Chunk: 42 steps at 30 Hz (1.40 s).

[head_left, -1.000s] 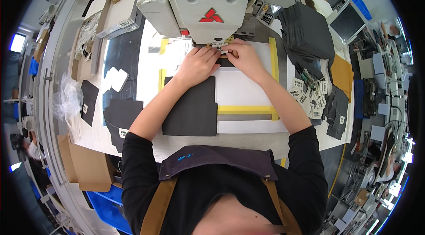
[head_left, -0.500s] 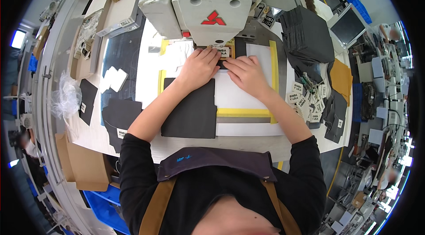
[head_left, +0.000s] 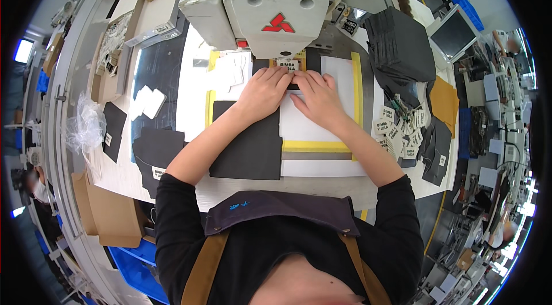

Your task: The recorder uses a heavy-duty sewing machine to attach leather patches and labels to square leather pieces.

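Note:
A white label point(head_left: 289, 64) with dark print lies in an amber-edged frame under the head of a white sewing machine point(head_left: 276, 6). Dark material point(head_left: 313, 62) shows beneath and beside it. My left hand point(head_left: 265, 93) is closed, its fingertips on the label's lower edge; its thumb is mostly hidden. From the other side my right hand point(head_left: 319, 98) touches the same edge with outstretched fingers, thumb apart. The label's bottom part is covered by my fingers. Below my left wrist lies a black flat panel point(head_left: 247, 144), partly over a white board point(head_left: 322, 118) edged with yellow tape.
Loose white labels point(head_left: 394, 135) are heaped on the right, near a stack of black panels point(head_left: 399, 46). More black pieces point(head_left: 158, 150) lie on the left, beside white cards point(head_left: 150, 102). Open boxes point(head_left: 152, 12) stand at the far left, a plastic bag point(head_left: 86, 124) nearer.
Both hands have come closer together at the label. My right fingers moved up and left onto its lower edge; my left fingers slid right. The label looks slightly straighter.

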Each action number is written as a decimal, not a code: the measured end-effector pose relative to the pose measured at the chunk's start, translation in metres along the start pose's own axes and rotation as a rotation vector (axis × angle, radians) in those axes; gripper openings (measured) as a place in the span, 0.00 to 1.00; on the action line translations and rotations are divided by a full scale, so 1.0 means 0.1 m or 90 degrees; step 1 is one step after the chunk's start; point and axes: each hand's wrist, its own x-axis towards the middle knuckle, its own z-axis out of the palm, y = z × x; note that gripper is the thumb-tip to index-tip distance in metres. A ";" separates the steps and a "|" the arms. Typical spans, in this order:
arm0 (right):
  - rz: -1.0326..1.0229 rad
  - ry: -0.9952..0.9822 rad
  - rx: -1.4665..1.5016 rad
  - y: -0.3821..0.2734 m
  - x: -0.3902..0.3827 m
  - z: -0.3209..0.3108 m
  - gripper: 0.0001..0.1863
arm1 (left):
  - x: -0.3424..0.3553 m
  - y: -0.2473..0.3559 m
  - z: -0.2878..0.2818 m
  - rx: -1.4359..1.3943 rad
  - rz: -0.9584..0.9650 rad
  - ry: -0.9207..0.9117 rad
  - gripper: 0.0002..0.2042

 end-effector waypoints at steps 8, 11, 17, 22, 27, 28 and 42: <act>-0.024 -0.016 0.004 0.12 0.08 0.07 0.26 | -0.05 -0.08 -0.21 -0.032 -0.046 0.007 0.28; -0.052 -0.064 0.017 0.19 0.14 0.08 0.28 | -0.09 -0.22 -0.21 -0.014 -0.085 -0.051 0.32; -0.047 -0.122 0.050 0.27 0.16 0.07 0.28 | -0.10 -0.27 -0.16 0.057 -0.126 -0.126 0.39; -0.048 -0.121 0.068 0.31 0.17 0.06 0.27 | -0.08 -0.24 -0.18 0.115 -0.140 -0.144 0.41; -0.029 -0.140 0.083 0.33 0.20 0.03 0.25 | -0.05 -0.23 -0.16 0.120 -0.143 -0.149 0.41; -0.029 -0.139 0.083 0.34 0.20 0.03 0.25 | -0.06 -0.23 -0.16 0.120 -0.142 -0.150 0.41; -0.025 -0.132 0.084 0.33 0.25 0.05 0.21 | -0.05 -0.21 -0.16 0.125 -0.147 -0.153 0.40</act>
